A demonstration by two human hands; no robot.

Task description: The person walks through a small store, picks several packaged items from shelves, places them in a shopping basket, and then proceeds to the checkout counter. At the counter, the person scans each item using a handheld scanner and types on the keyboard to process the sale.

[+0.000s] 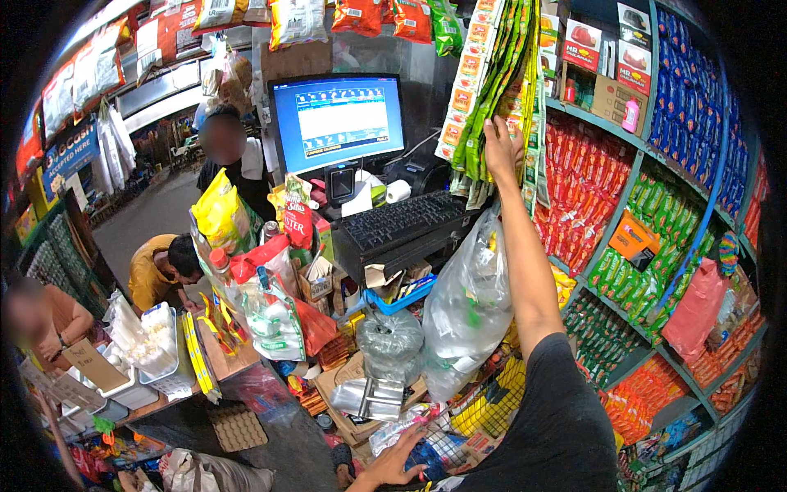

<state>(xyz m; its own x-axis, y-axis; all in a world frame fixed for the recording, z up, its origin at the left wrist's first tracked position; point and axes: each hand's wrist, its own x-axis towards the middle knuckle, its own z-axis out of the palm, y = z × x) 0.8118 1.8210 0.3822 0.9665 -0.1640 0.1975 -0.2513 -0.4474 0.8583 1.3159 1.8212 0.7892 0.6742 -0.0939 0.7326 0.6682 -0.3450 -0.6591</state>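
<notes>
Hanging strips of green sachets point(482, 117) run down from the top right of the centre. My right hand point(504, 147) is raised against them, its fingers among the strips; the fingertips are partly hidden, so its grip is unclear. Low in the view, my left hand point(396, 461) has its fingers spread, beside a wire basket point(446, 440) of packets, and holds nothing visible. Between the two hands hangs a large clear plastic bag point(470, 307). A black keyboard point(403, 224) lies left of my right forearm, below a lit monitor point(337, 123).
Shelves of packed sachets point(581, 190) line the right side. A blue tray point(403, 295) sits under the keyboard. Plastic tubs point(163, 350) stand on the left counter, with several people beyond, one in a yellow shirt point(147, 270). Snack packs point(298, 24) hang overhead.
</notes>
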